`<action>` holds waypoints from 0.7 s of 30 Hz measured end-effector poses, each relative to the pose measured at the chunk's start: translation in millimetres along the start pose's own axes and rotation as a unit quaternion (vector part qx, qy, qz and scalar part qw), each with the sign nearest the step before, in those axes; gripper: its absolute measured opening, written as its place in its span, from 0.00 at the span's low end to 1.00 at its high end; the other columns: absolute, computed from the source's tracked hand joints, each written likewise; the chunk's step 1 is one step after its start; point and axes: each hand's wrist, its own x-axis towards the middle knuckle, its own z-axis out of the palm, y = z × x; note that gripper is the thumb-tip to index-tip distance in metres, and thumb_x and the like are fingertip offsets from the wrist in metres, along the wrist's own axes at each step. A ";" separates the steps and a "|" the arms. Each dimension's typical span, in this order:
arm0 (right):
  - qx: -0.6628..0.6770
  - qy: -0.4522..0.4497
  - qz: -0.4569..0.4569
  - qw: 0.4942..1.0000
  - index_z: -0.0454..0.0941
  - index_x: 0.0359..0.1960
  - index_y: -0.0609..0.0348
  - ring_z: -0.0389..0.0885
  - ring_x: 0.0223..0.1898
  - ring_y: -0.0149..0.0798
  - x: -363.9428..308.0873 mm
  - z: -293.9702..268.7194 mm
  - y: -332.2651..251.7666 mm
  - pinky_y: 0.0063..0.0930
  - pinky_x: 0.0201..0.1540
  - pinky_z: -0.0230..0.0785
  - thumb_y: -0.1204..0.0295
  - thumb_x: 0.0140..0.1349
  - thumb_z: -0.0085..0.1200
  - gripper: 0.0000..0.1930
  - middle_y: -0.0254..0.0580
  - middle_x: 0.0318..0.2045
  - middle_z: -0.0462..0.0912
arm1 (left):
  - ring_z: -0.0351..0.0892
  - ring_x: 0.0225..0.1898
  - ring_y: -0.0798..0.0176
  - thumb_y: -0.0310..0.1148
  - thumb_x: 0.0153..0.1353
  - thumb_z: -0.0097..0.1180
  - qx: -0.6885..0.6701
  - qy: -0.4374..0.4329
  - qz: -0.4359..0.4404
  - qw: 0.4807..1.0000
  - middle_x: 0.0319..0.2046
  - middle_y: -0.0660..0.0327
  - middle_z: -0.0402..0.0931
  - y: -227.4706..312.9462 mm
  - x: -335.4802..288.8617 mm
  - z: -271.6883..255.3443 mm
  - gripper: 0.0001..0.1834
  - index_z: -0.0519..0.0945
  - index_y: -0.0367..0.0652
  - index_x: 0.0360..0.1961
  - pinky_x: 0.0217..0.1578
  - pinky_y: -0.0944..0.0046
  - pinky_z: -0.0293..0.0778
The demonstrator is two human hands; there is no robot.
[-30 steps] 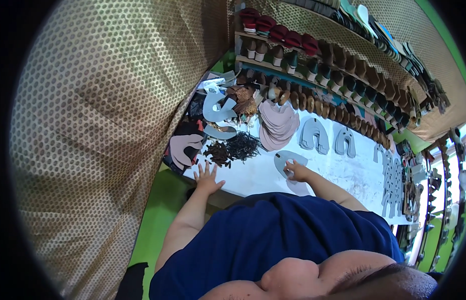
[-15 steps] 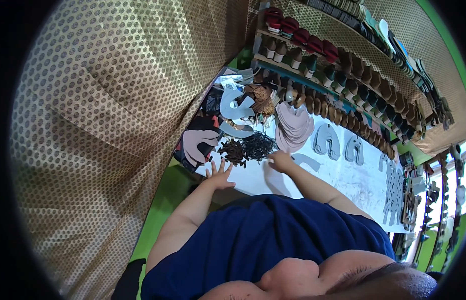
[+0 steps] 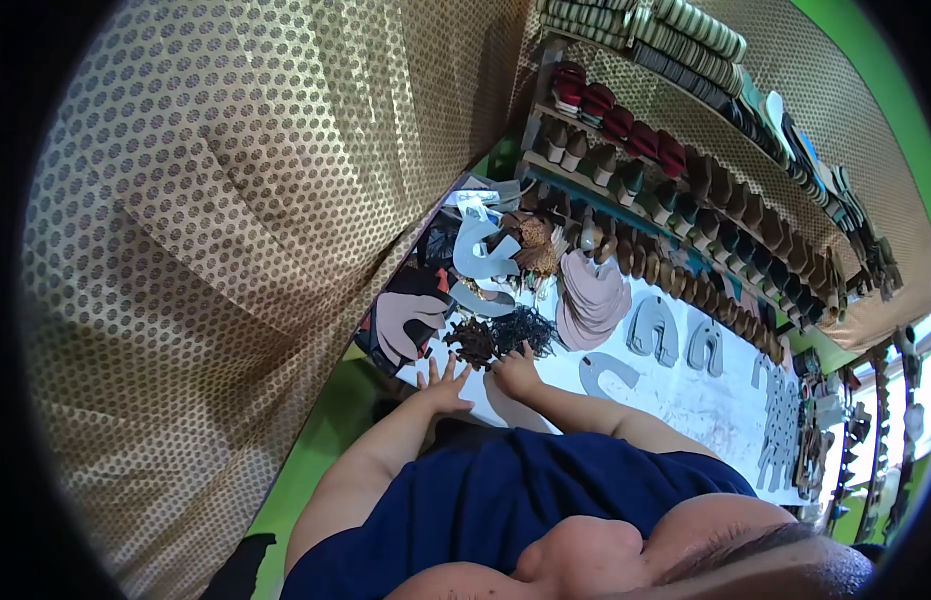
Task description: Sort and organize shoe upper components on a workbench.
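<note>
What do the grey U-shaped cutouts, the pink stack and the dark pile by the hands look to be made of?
Grey U-shaped cutouts: flat, matte sheet, probably leather or a synthetic stand-in; thin, clean-cut edges. Pink stack: the same kind of sheet, dull pink, many thin layers. Dark pile: small black and brown bits, too small to tell. The right hand touches it; the left hand lies spread on the white table.

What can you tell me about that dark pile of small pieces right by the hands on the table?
The dark pile is a loose heap of small black and brown bits, too small to tell apart, lying on the white table near its left end. It spreads wider than tall. The right hand rests at its near edge with fingers touching it; the left hand lies spread flat beside it. Grey U-shaped cutouts lie just behind.
</note>
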 end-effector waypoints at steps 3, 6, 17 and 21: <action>-0.031 0.015 -0.022 0.999 0.83 0.35 0.49 0.79 0.44 0.43 -0.7 2.7 5.8 0.65 0.67 0.46 0.64 0.59 0.52 0.09 0.36 0.30 0.83 | 0.13 0.72 0.29 0.68 0.50 0.58 -0.006 0.006 0.005 1.000 0.75 0.57 0.16 -2.1 -0.8 0.2 0.58 0.38 0.72 0.75 0.62 0.21 0.26; -0.015 0.033 -0.033 0.999 0.82 0.34 0.49 0.79 0.46 0.41 -9.8 -3.2 16.1 0.65 0.67 0.47 0.68 0.59 0.50 0.08 0.37 0.30 0.82 | 0.12 0.72 0.30 0.67 0.50 0.58 -0.005 0.002 0.008 1.000 0.75 0.56 0.16 -1.9 -0.1 -1.3 0.58 0.38 0.72 0.75 0.62 0.21 0.26; 0.324 0.094 0.226 0.914 0.84 0.36 0.52 0.84 0.35 0.48 -18.8 12.1 32.1 0.37 0.40 0.76 0.64 0.56 0.56 0.10 0.44 0.32 0.86 | 0.10 0.71 0.30 0.66 0.50 0.59 0.010 -0.047 -0.030 0.998 0.75 0.57 0.14 6.0 4.6 -10.9 0.60 0.33 0.71 0.75 0.63 0.22 0.26; 0.321 0.022 0.276 0.906 0.85 0.36 0.48 0.84 0.36 0.46 -20.7 4.0 32.8 0.40 0.40 0.75 0.61 0.55 0.57 0.10 0.42 0.33 0.86 | 0.11 0.72 0.32 0.66 0.50 0.60 0.031 -0.047 -0.043 0.997 0.75 0.58 0.13 8.4 3.0 -17.0 0.61 0.32 0.72 0.75 0.63 0.23 0.27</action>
